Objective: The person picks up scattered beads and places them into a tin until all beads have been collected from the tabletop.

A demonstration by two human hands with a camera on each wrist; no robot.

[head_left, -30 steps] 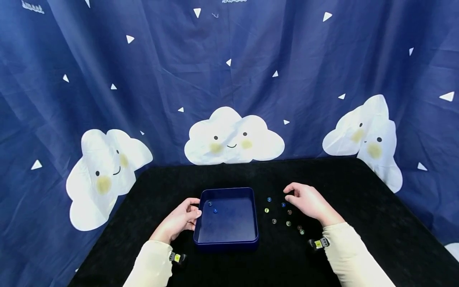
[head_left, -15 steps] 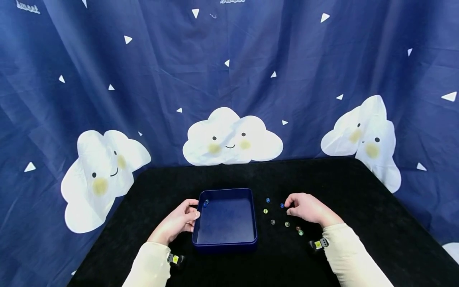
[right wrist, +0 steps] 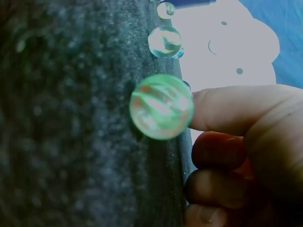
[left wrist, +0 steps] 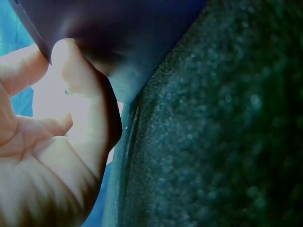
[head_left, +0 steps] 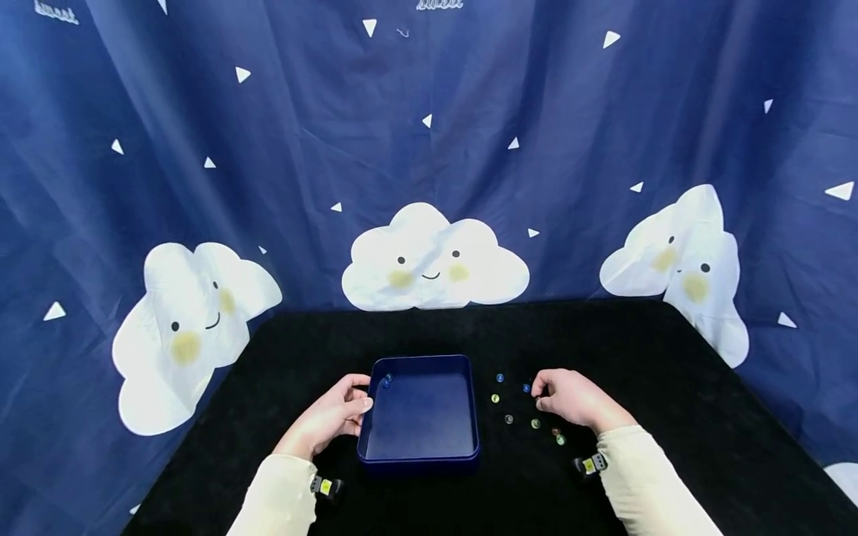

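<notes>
My left hand [head_left: 328,417] holds the left side of a dark blue square open box [head_left: 421,455], thumb and index finger at its rim. In the left wrist view, the thumb [left wrist: 78,80] lies against the box's outer wall [left wrist: 128,33]. Two blue-looking marbles [head_left: 388,380] sit together in the box's far left corner. To its right, my right hand [head_left: 576,398] is down at the cloth, thumb and index finger pinching a brownish marble that they almost wholly hide. Close by lie a blue marble [head_left: 526,388] and a yellow-green marble [head_left: 535,423].
Several glass marbles lie between box and right hand, among them a blue marble [head_left: 500,378], a yellow marble [head_left: 495,398] and a clear marble [head_left: 509,419]. A green marble [right wrist: 162,107] looms near the right wrist camera. Black cloth [head_left: 429,331] covers the table before a blue curtain [head_left: 429,164].
My right hand has come down and its fingertips have closed around the brownish marble. Inside the box, the two marbles have rolled into the far left corner. My left hand stays at the box.
</notes>
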